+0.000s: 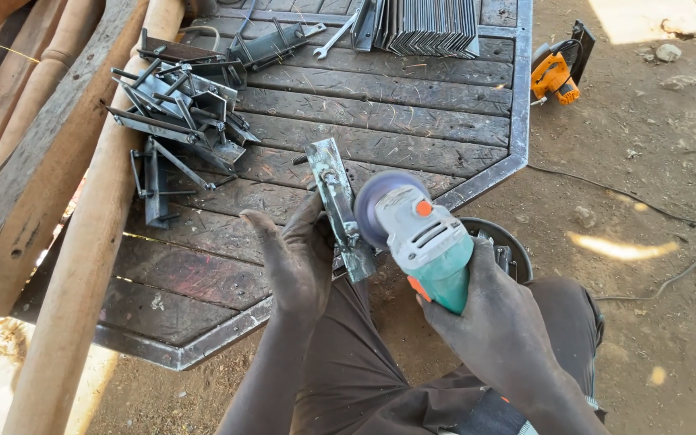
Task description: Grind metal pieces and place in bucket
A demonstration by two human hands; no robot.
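My right hand (pixel 497 318) grips the body of a teal and grey angle grinder (pixel 424 242). Its round disc (pixel 380 205) sits against the side of a long flat metal latch piece (pixel 333 197). That piece lies at the near edge of a metal plank platform (pixel 380 121). My left hand (pixel 300 254) presses down on the piece's near left side, with the thumb spread out to the left. My knees, in dark trousers, are just below the platform's edge.
A heap of similar metal latch parts (pixel 179 105) lies at the platform's left. Stacked flat metal plates (pixel 428 28) and a spanner (pixel 333 39) are at the back. An orange power tool (pixel 556 74) and cables rest on the dirt to the right. Wooden poles (pixel 82 266) lean at the left.
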